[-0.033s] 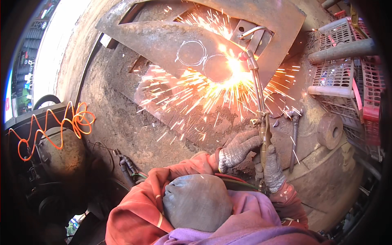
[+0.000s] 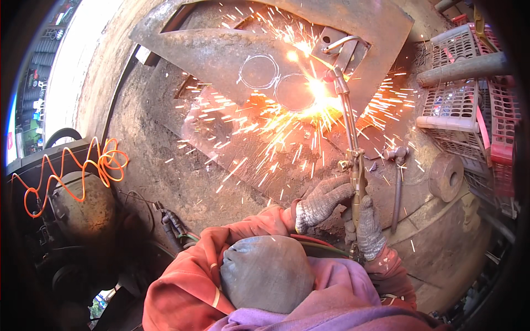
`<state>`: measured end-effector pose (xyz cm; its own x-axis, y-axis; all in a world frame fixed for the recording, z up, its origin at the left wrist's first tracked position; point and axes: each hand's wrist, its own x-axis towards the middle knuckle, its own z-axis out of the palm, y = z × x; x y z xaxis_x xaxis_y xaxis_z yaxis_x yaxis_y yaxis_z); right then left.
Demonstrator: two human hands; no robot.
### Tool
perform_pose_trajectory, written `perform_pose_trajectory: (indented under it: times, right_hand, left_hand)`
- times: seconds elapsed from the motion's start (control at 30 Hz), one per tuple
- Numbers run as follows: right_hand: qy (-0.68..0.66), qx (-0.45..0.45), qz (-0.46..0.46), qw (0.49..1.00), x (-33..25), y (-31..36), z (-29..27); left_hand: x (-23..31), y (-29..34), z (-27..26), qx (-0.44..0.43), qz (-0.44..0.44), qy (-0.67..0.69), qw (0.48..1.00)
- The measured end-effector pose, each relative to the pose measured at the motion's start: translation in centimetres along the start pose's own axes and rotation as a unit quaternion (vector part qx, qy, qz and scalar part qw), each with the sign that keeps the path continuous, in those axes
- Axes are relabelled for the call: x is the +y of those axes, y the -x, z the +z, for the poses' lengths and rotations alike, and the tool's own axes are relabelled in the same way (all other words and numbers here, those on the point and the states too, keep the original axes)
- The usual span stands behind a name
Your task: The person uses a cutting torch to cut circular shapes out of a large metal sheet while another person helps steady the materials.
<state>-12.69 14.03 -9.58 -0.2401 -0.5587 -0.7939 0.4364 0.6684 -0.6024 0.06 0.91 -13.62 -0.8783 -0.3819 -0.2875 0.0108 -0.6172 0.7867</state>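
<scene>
My left hand (image 2: 326, 202), in a grey knit glove, has its fingers against the middle of a long brass-coloured cutting torch (image 2: 354, 132). Behind it, my right hand (image 2: 369, 231), gloved too, is closed round the torch's rear. The torch points away from me, its head over a rusty steel plate (image 2: 204, 52). A bright glare at its tip hides the cut's edge, and sparks fan out toward me and to both sides. Beside the glare lies a round outline (image 2: 292, 91) on the plate; left of it is a chalked circle (image 2: 258, 71).
A hammer (image 2: 397, 185) lies right of my hands, near a thick steel ring (image 2: 446, 176). Plastic crates (image 2: 450, 105) with a pipe (image 2: 462, 69) across them stand farther right. At left are an orange coiled hose (image 2: 83, 165) and another torch-like tool (image 2: 173, 223).
The spray of sparks has changed shape, with more streaks at the far side and right. My hands and the cutting torch look almost unmoved.
</scene>
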Motion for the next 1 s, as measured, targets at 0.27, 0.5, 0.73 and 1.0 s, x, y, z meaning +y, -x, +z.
perform_pose_trajectory:
  times: [0.27,0.5,0.73,1.0]
  right_hand:
    - [0.003,0.008,0.007,1.0,-1.6,0.6,0.8]
    - [-0.012,0.011,0.025,1.0,-0.2,-0.1,0.2]
    - [0.0,0.004,0.013,1.0,0.9,-0.7,-0.6]
    - [-0.014,-0.009,0.034,0.999,0.7,-0.5,-0.5]
  left_hand:
    - [0.1,-0.1,0.1,0.017,-0.034,0.056,0.998]
    - [-0.7,-0.1,0.1,0.018,0.005,0.024,1.0]
    - [0.3,-0.2,0.2,0.007,-0.024,0.065,0.998]
    - [0.3,0.0,0.0,0.01,-0.012,0.073,0.997]
